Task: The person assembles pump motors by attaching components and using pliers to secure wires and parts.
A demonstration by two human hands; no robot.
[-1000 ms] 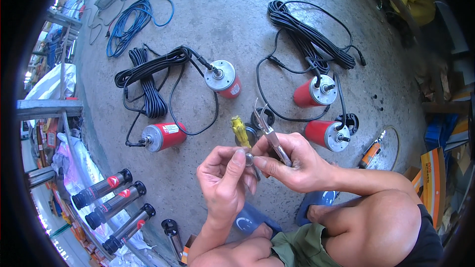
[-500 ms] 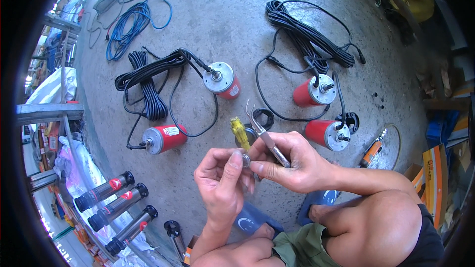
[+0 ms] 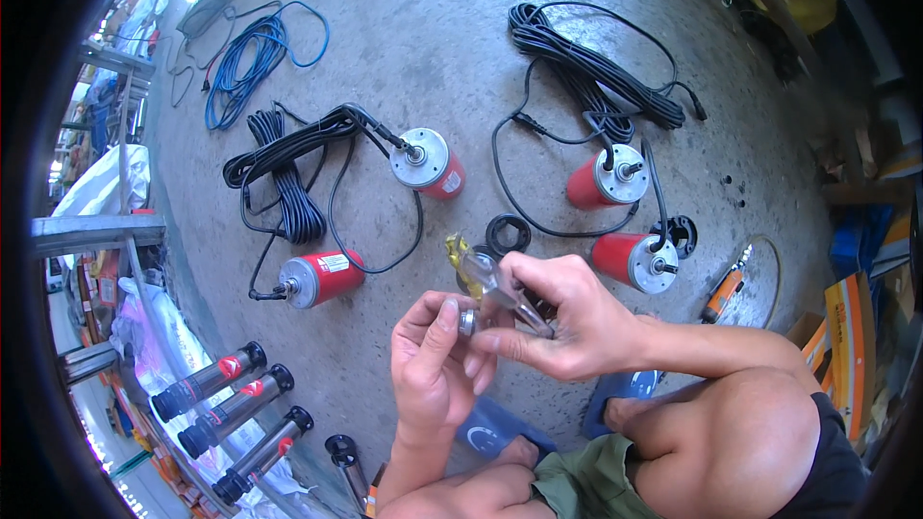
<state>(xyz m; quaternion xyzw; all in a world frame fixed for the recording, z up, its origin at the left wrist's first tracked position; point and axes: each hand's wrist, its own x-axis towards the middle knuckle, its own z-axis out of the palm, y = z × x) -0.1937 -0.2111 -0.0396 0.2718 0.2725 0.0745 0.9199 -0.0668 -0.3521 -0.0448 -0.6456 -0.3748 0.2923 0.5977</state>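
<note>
My left hand (image 3: 430, 356) is closed, pinching a small round metal part (image 3: 467, 322) between thumb and fingertips. That part looks like a short ring or bearing. Just beside it, my right hand (image 3: 567, 322) wraps around a slim metal tool (image 3: 519, 303), smeared by motion; half a second ago two thin prongs showed at its end. Its lower end lies along my palm. Behind my hands a yellow translucent handle (image 3: 458, 252), like a screwdriver's, points up; its lower part is hidden. A black ring (image 3: 508, 234) lies on the floor beyond my right hand.
Red cylindrical motors (image 3: 327, 274) with black cable coils (image 3: 596, 67) stand or lie around on the concrete floor. A blue cable coil (image 3: 252, 62) is at far left. Several dark tubes (image 3: 231, 413) lean at left. An orange tool (image 3: 723, 296) with a hose lies at right.
The tool in my right hand has tilted and moved, and it is blurred now. My left hand has shifted slightly right, turning the round metal part edge-on.
</note>
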